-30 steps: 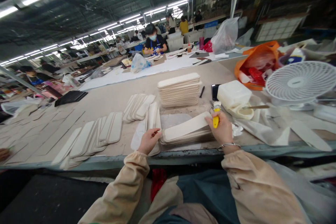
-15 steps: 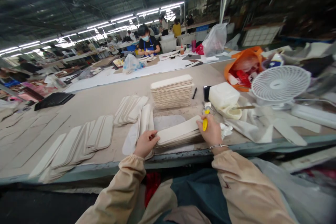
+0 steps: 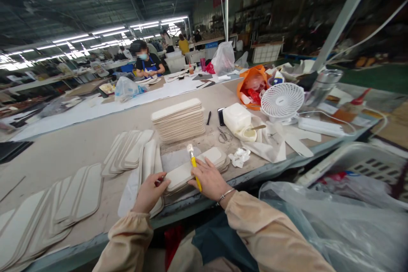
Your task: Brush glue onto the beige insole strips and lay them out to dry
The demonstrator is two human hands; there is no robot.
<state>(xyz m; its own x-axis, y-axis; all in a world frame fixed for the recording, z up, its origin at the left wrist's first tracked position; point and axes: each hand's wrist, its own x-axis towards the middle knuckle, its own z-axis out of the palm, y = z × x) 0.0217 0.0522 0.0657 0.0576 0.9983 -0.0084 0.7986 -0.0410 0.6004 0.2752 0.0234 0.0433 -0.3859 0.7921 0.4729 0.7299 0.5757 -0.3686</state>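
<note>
Brush (image 3: 193, 165) gripped in my right hand (image 3: 208, 180), fingers clenched round its yellow handle; left hand (image 3: 149, 191) pinches the near-left end of the low pad stack (image 3: 194, 168), long axis running up-right across the worktop (image 3: 79, 144).

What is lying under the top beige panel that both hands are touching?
Under the top panel a few more beige panels of the same shape show their edges. Below them is a grey sheet. Their faces are covered.
</note>
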